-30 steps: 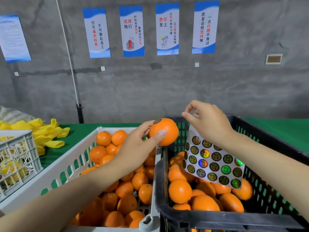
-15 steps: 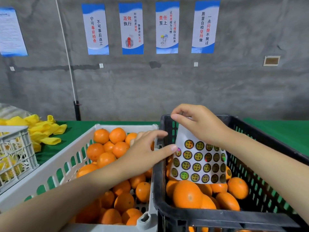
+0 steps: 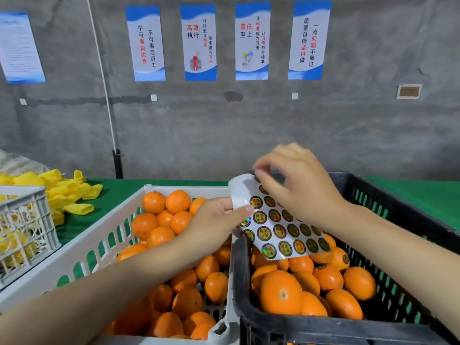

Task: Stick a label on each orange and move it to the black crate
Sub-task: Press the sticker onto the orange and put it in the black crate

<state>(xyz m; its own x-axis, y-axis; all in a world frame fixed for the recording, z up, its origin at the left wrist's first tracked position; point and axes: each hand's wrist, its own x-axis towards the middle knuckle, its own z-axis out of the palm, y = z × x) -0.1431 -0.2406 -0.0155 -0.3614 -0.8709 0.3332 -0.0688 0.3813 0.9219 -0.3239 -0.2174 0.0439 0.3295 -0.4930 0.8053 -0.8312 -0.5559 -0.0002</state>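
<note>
We are peeling a label: over the left side of the black crate (image 3: 323,328) our left hand (image 3: 214,225) pinches the label sheet (image 3: 281,229) by its edge, and our right hand (image 3: 298,185) nips its top with curled fingers. Next, we judge: press it onto an orange (image 3: 178,201) left of the crate.

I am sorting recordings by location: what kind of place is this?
Probably a fruit packing workshop. A white crate and a black crate both hold oranges, a label sheet of round stickers is being handled, and quality slogan posters hang on the bare concrete wall.
</note>
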